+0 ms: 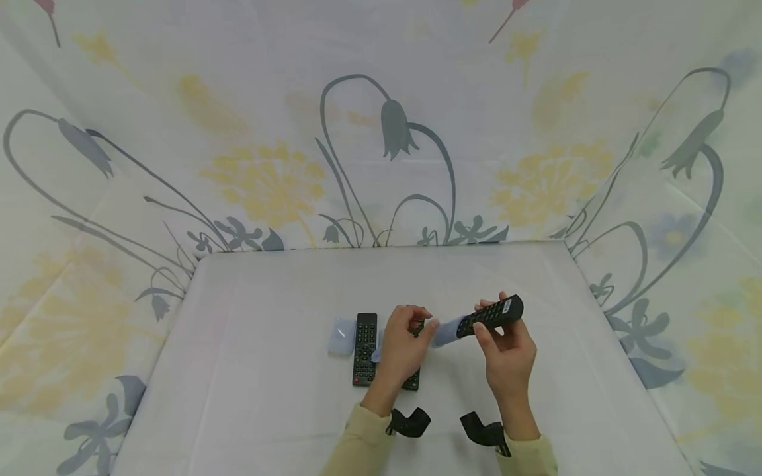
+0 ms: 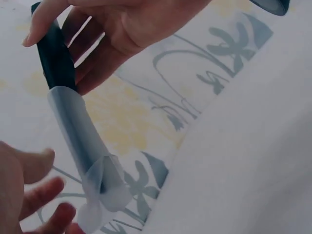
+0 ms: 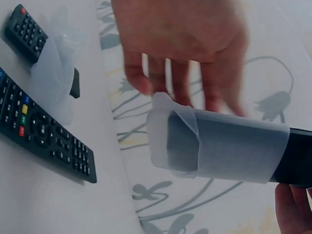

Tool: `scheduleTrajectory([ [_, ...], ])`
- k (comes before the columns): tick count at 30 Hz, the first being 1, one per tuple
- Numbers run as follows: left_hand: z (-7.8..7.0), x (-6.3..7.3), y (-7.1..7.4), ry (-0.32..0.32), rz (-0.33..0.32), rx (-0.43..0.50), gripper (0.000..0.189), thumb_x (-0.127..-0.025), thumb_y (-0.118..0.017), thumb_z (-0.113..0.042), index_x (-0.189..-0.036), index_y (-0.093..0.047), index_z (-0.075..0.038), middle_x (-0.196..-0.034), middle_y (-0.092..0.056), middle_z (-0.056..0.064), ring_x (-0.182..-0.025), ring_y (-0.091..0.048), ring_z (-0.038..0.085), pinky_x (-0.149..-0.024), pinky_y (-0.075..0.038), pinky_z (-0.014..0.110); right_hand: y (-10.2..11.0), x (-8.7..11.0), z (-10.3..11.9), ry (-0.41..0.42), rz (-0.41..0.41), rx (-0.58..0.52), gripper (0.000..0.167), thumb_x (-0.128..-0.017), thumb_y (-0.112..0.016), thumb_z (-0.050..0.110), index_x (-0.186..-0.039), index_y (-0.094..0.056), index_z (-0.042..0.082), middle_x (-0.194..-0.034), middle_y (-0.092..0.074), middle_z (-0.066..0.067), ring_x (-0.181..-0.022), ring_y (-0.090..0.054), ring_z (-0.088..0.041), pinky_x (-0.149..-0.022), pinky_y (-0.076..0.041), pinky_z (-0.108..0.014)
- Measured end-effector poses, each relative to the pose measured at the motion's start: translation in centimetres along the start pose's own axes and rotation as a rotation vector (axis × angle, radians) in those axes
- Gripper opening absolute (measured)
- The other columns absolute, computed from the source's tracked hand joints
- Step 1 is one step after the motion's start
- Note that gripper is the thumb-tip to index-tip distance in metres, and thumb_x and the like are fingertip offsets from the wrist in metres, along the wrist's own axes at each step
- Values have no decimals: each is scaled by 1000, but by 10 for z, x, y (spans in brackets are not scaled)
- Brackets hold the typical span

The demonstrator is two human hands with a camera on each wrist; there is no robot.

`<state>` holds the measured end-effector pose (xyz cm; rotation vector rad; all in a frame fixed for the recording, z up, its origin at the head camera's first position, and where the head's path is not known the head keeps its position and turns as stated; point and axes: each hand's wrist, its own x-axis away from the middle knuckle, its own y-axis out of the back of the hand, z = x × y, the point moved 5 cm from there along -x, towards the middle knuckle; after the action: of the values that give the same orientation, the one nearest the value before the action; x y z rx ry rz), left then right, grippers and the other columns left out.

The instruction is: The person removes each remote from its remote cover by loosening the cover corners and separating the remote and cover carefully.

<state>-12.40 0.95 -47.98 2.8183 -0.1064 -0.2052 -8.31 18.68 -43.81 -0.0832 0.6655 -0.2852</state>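
A black remote control (image 1: 491,316) is gripped by my right hand (image 1: 510,357), tilted up above the table with its buttons facing the head view. A translucent bluish plastic sleeve (image 3: 239,146) covers its other end and extends a little past it, folded and crumpled there. My left hand (image 1: 401,347) is beside that loose end, fingers apart and loosely bent; whether a fingertip touches the plastic I cannot tell. On the table lies a second remote (image 1: 364,350). Beside it, partly hidden under my left hand in the head view, is a third remote (image 3: 27,31) with crumpled plastic film (image 3: 53,73) over it.
A light-blue plastic packet (image 1: 341,337) lies left of the second remote. The white table (image 1: 268,396) meets flower-patterned cloth (image 1: 268,132) at its back and sides. A black wrist mount (image 1: 411,423) sits on the left sleeve, another (image 1: 482,431) on the right.
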Motion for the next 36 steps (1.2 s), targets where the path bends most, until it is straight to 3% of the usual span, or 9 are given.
scheduleTrajectory([
  [2, -6, 1, -2, -103, 61, -41, 18, -93, -72, -27, -107, -67, -16, -105, -60, -2, -95, -56, 21, -83, -47, 35, -1, 0, 0, -29, -7, 17, 59, -84, -59, -23, -141, -47, -10, -116, -66, -19, -108, -66, -21, -90, -51, -26],
  [6, -12, 6, -6, -255, 218, -159, 35, -86, -80, -32, -115, -66, -17, -113, -61, -5, -105, -55, 16, -89, -47, 32, -1, -1, 0, -99, -62, 59, 52, -89, -61, -16, -139, -50, -7, -111, -66, -19, -104, -68, -21, -87, -52, -26],
  [9, -12, 10, -8, -351, 267, -277, 47, -82, -82, -34, -123, -67, -14, -119, -63, -3, -109, -56, 14, -92, -48, 28, 1, -2, 0, -136, -114, 87, 49, -89, -64, -12, -137, -53, -6, -107, -68, -18, -100, -69, -20, -85, -53, -25],
  [12, -10, 12, -7, -394, 292, -277, 49, -83, -80, -31, -126, -68, -11, -121, -66, 0, -109, -60, 14, -90, -50, 27, 3, -3, -1, -148, -145, 111, 49, -89, -66, -10, -137, -54, -5, -105, -68, -17, -98, -70, -17, -83, -53, -23],
  [18, 0, 10, -3, -386, 257, -28, 42, -81, -82, -16, -120, -72, -5, -115, -72, 3, -98, -65, 15, -73, -52, 28, 4, -5, -2, -123, -148, 105, 50, -87, -68, -13, -134, -55, -8, -104, -68, -19, -95, -70, -15, -81, -53, -23],
  [21, 5, 9, -1, -372, 228, 98, 39, -76, -84, -11, -114, -74, -3, -110, -74, 6, -94, -67, 16, -74, -55, 32, 3, -6, 0, -116, -146, 106, 50, -86, -68, -14, -134, -55, -9, -103, -69, -20, -95, -70, -15, -81, -54, -23],
  [23, 8, 9, 0, -375, 254, 159, 37, -75, -84, -8, -111, -75, -1, -110, -73, 8, -98, -68, 17, -79, -56, 36, 3, -7, 1, -118, -151, 121, 49, -86, -68, -13, -134, -56, -8, -103, -69, -19, -95, -70, -15, -80, -53, -22],
  [28, 10, 10, 7, -399, 359, 192, 29, -77, -81, -2, -105, -76, 0, -112, -73, 8, -105, -68, 18, -84, -56, 39, 6, -8, 2, -168, -169, 124, 44, -89, -69, -7, -131, -60, -6, -102, -71, -16, -96, -69, -19, -81, -53, -22],
  [36, 10, 9, 11, -407, 333, 218, 16, -73, -82, 4, -89, -78, 3, -91, -74, 14, -82, -69, 16, -69, -57, 28, 10, -10, 1, -191, -205, 129, 39, -90, -69, -6, -128, -60, -9, -99, -72, -11, -93, -70, -17, -83, -53, -22],
])
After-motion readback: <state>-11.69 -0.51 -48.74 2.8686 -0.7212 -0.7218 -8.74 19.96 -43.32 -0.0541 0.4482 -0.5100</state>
